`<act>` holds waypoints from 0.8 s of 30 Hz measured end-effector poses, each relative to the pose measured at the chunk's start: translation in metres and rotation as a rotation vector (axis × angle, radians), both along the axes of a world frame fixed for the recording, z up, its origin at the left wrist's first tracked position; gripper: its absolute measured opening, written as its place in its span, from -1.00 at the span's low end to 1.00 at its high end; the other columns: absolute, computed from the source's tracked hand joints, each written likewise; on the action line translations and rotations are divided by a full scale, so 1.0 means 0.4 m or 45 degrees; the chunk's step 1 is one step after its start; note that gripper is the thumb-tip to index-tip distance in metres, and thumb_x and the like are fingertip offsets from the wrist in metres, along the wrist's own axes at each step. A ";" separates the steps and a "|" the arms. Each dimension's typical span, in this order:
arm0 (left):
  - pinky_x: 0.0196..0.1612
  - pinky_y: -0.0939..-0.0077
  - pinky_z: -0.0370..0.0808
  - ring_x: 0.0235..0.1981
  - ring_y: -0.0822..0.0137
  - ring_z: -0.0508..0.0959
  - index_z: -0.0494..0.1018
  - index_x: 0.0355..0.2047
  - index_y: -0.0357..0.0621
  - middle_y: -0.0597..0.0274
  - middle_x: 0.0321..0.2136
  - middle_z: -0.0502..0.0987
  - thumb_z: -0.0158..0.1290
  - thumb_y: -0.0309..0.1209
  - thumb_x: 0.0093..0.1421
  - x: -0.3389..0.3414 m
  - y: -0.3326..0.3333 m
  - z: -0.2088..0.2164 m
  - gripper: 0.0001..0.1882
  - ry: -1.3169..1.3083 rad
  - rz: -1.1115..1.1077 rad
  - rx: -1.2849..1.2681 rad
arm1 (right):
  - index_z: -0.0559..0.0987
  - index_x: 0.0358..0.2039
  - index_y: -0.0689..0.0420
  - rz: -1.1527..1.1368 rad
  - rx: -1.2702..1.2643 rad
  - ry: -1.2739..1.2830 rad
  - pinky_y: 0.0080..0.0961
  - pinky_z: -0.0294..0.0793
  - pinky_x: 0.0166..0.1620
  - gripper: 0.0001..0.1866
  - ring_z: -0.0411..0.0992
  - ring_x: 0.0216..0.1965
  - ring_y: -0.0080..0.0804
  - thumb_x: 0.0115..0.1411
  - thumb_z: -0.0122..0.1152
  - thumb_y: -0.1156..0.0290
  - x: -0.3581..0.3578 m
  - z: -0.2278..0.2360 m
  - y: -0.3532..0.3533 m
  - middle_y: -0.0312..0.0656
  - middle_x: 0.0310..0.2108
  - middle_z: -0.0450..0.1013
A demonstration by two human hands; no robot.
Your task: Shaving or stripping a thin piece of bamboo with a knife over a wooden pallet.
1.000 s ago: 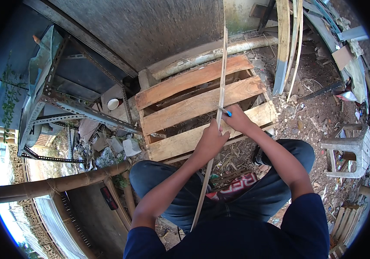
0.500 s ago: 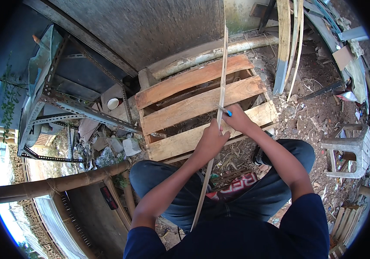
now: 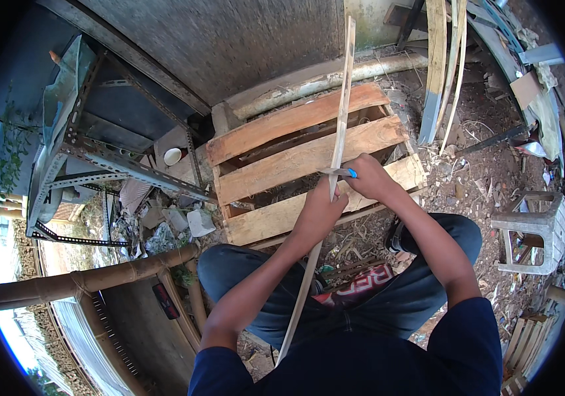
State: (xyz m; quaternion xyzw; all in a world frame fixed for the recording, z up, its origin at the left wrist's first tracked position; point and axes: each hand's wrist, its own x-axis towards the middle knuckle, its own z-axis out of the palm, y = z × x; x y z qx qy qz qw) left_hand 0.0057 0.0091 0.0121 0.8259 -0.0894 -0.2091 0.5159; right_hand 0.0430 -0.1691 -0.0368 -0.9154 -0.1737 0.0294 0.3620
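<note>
My left hand is closed round a long, thin strip of bamboo or wood. The strip slants from beside my lap up past the slatted wooden crate in front of me. Just above the left hand, my right hand grips a small knife with a bright blue part at its handle. Its blade lies across the strip, pointing left; whether it cuts in, I cannot tell. Both hands are over the crate's near slats.
Long strips lean at the upper right. A worn white plastic stool is at the right. A perforated metal frame and a bamboo pole occupy the left. Scraps litter the soil, and a panel wall rises behind the crate.
The strip has shifted down toward me, and its far end now shows more plainly. The knife has turned from slanted to nearly level across it, and my right hand has moved slightly right.
</note>
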 end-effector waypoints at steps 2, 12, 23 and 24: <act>-0.48 0.32 0.40 -0.63 0.24 0.45 0.25 -0.38 -0.26 0.05 -0.61 0.39 0.08 -0.39 0.14 -0.006 -0.002 0.018 -0.75 -0.072 -0.011 0.020 | 0.48 -0.67 0.25 -0.008 -0.054 -0.051 -0.04 0.40 -0.29 -0.83 0.41 -0.47 0.16 -0.06 0.09 0.43 0.004 -0.001 -0.007 0.16 -0.61 0.40; -0.39 0.26 0.40 -0.55 0.10 0.46 0.27 -0.35 -0.31 -0.04 -0.59 0.41 0.05 -0.40 0.13 0.008 0.008 0.045 -0.76 -0.076 -0.018 0.084 | 0.47 -0.68 0.32 -0.302 0.146 0.158 -0.02 0.39 -0.33 -0.76 0.40 -0.49 0.19 -0.01 0.07 0.42 -0.022 0.023 0.034 0.21 -0.62 0.38; -0.40 0.29 0.39 -0.56 0.14 0.44 0.27 -0.37 -0.29 0.00 -0.60 0.40 0.02 -0.42 0.11 -0.010 -0.003 0.016 -0.80 -0.075 -0.098 0.006 | 0.47 -0.63 0.42 -0.559 0.125 0.171 -0.09 0.36 -0.45 -0.69 0.38 -0.57 0.20 0.07 0.03 0.39 0.037 0.031 -0.049 0.28 -0.67 0.33; -0.40 0.29 0.39 -0.56 0.15 0.44 0.27 -0.38 -0.28 -0.01 -0.60 0.40 0.02 -0.42 0.11 -0.006 0.001 0.005 -0.80 -0.096 -0.087 -0.001 | 0.48 -0.62 0.39 -0.387 0.157 0.153 -0.08 0.37 -0.41 -0.72 0.39 -0.53 0.21 0.06 0.05 0.39 0.010 0.030 -0.013 0.27 -0.64 0.35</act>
